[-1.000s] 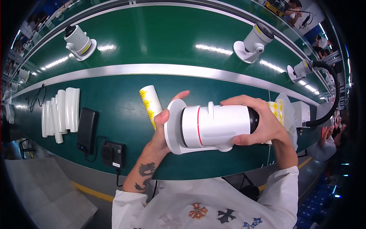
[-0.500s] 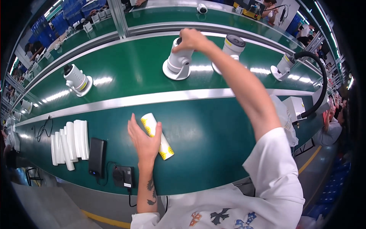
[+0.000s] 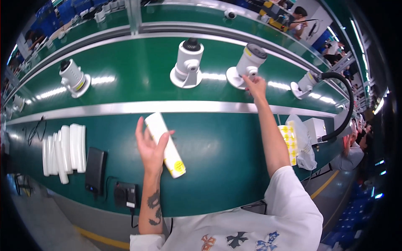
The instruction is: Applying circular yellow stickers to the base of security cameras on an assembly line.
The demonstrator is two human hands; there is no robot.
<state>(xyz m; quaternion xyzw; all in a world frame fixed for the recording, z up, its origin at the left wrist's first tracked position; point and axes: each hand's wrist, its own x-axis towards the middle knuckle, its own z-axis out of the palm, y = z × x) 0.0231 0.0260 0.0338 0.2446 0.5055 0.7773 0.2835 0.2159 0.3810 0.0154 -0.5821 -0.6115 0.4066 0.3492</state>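
My left hand is closed around a white roll with yellow round stickers, its thumb across the front and a fingertip showing past the far side. The roll slants over the near green table. My right hand reaches to a white cylindrical device with a dark round top and a round foot. Its fingers are closed at the lower part of that device; the exact contact is partly hidden. Left of it, a similar white device with a black top stands untouched on the far green strip.
Several white rolls, a black power bank and a small black box with cables lie at left. At right are a yellow sticker sheet, a plastic bag and a black flexible hose. A metal rail divides the surfaces.
My right hand has left the top of the middle device and moved right and nearer, to the device beside it. The left hand has closed on the roll. The yellow sticker sheet now shows.
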